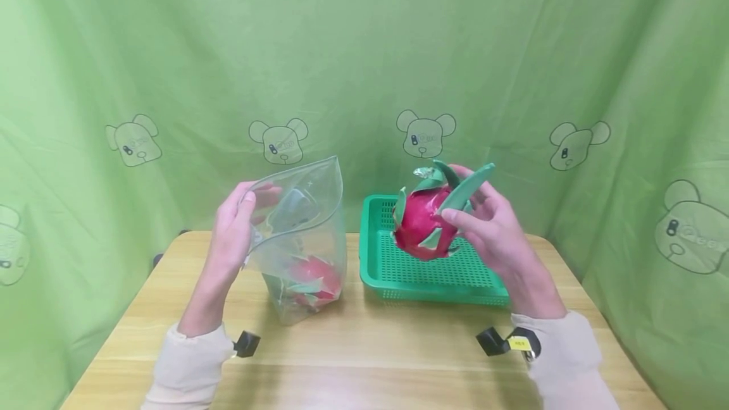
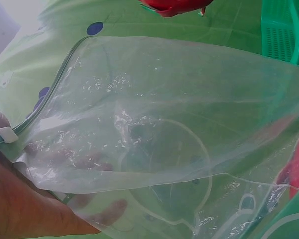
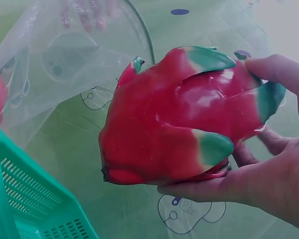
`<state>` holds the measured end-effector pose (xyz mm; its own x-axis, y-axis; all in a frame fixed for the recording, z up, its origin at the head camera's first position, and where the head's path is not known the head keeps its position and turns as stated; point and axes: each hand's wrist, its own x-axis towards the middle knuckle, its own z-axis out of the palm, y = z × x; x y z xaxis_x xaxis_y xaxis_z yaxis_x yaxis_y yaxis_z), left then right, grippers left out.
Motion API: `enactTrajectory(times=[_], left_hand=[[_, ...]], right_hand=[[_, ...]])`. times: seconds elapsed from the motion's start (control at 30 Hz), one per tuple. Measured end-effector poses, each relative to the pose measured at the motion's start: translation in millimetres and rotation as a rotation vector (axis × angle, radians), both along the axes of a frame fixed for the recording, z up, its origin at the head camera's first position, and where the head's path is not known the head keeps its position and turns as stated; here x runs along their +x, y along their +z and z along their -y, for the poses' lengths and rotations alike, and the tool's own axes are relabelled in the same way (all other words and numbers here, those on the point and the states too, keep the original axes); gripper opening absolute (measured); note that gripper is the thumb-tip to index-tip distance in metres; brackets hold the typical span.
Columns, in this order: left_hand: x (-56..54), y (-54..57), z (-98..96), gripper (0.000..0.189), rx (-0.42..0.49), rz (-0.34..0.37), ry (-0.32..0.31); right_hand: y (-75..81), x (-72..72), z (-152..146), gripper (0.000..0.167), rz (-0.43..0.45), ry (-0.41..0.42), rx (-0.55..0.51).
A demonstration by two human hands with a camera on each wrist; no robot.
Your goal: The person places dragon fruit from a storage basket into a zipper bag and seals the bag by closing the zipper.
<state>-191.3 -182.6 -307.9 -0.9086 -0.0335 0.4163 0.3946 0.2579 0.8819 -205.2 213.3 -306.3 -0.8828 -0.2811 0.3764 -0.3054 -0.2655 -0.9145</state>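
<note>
A red dragon fruit (image 1: 423, 223) with green scales is held up in my right hand (image 1: 492, 223), thumb on the near side and fingers behind. The right wrist view shows the same dragon fruit (image 3: 164, 124) close up, clear of the basket. My left hand (image 1: 232, 226) grips the rim of a clear zip bag (image 1: 302, 239), whose mouth gapes upward. Inside that bag, near its bottom, lies another dragon fruit (image 1: 316, 278). A white zip slider (image 2: 8, 135) sits by the left thumb in the left wrist view.
A green perforated basket (image 1: 433, 271) stands on the wooden table (image 1: 342, 359), to the right of the bag and below the lifted fruit. Behind the table hangs a green curtain (image 1: 353, 49) printed with bear heads, and it also encloses both sides.
</note>
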Motion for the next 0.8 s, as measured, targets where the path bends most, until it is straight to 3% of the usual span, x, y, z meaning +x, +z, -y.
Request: enactTrajectory(times=[0.27, 0.43, 0.8], left_hand=[[1.1, 0.5, -1.1, 0.039, -0.008, -0.004, 0.002], [1.6, 1.3, -1.0, 0.039, -0.014, 0.0, 0.0], [3.4, 4.1, -3.8, 0.04, -0.028, 0.013, 0.0]], right_hand=[[8.3, 7.6, 6, 0.052, 0.008, -0.083, 0.137], [16.6, 11.5, 10, 0.05, -0.035, -0.157, 0.25], [45.0, 22.9, 25, 0.05, -0.027, -0.31, 0.355]])
